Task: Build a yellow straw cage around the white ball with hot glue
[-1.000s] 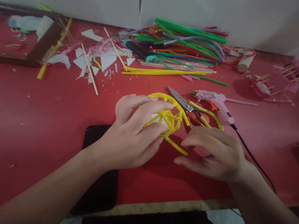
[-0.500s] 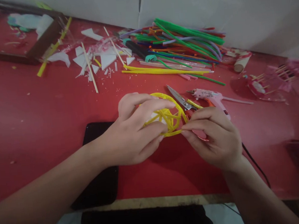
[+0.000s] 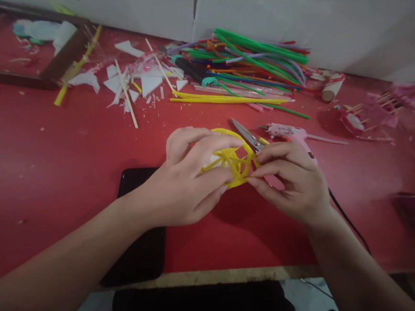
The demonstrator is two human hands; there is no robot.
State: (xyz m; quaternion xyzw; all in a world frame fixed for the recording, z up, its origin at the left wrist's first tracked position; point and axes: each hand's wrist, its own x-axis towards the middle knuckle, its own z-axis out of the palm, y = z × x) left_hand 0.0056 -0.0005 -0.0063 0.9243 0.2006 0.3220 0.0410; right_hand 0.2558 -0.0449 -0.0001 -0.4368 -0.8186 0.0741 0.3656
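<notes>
A round frame of bent yellow pipe cleaners (image 3: 235,163), with something white inside, is held above the red table. My left hand (image 3: 191,178) wraps its fingers over the frame's left side and top. At the right rim, my right hand (image 3: 290,180) pinches the yellow pipe cleaner between thumb and fingers. Scissors (image 3: 247,134) lie just behind my right hand, blades pointing back and left; their handles are partly covered by the hand. A pink hot glue gun (image 3: 286,131) rests beyond them.
A black phone (image 3: 140,256) lies under my left forearm. Behind are loose yellow pipe cleaners (image 3: 224,98), a multicoloured bundle (image 3: 257,55), white foam scraps (image 3: 150,84) and wooden sticks (image 3: 126,95). A brown-edged tray (image 3: 54,62) sits back left; a pink stick craft (image 3: 369,114) stands right.
My right fingers have shifted slightly left along the rim, and the pipe cleaner end they pinch sits closer against the frame. My left hand keeps its hold.
</notes>
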